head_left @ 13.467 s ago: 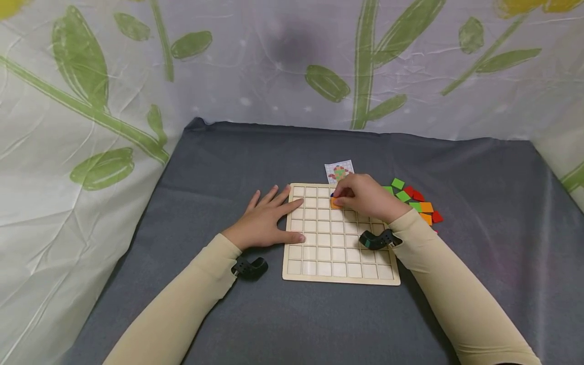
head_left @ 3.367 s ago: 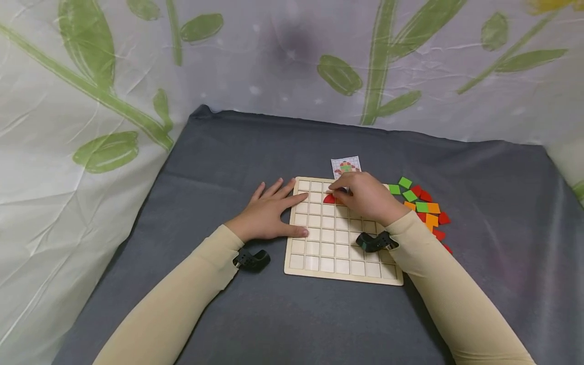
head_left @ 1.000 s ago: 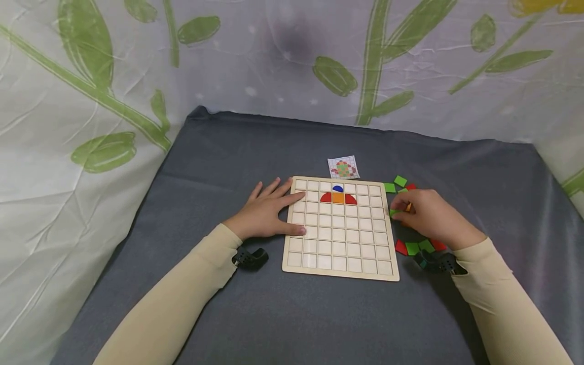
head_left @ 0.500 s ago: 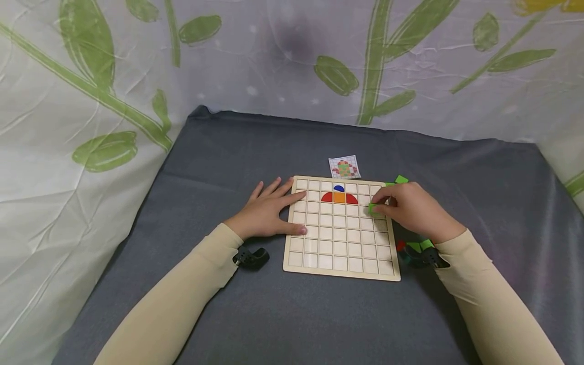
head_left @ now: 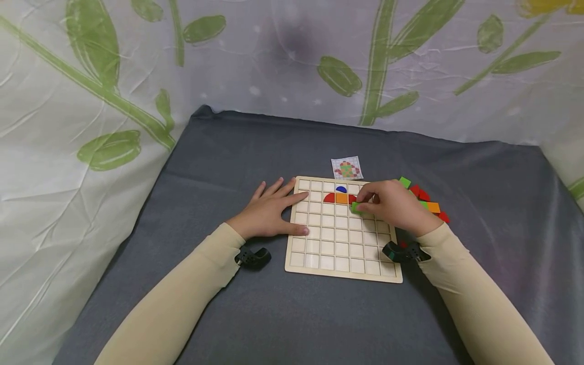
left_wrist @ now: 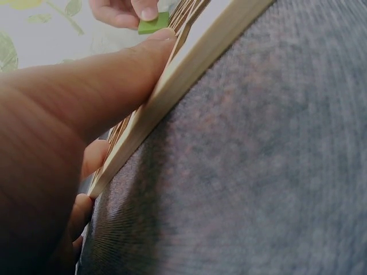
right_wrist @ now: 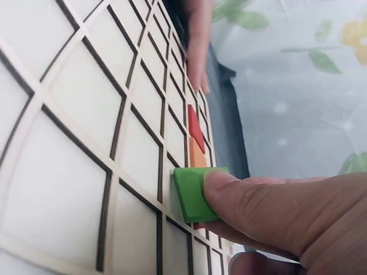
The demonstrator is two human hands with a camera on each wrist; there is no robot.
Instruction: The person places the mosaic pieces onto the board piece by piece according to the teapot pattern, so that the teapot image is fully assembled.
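Note:
A pale wooden grid board [head_left: 335,248] lies on the grey cloth. My left hand [head_left: 266,214] rests on its left edge with fingers spread. My right hand [head_left: 396,204] pinches a green square tile [right_wrist: 192,195] between thumb and fingers, just above the board beside the red tile right of centre. Seated in the grid are a blue half-round tile [head_left: 341,189], an orange square tile [head_left: 341,198], and a red quarter-round tile [head_left: 329,197] left of the orange. The red tile [head_left: 352,198] on the right is partly covered by the green tile and my fingers.
A small printed pattern card [head_left: 347,168] lies behind the board's far edge. Right of the board, partly hidden by my right hand, are loose green, red and orange tiles [head_left: 433,207]. A patterned curtain [head_left: 283,66] hangs behind the grey-covered table [head_left: 255,324].
My right hand has picked the green tile from the loose pile and carried it left over the board. Earlier, the orange and both red tiles were set in the grid. My left hand stays put.

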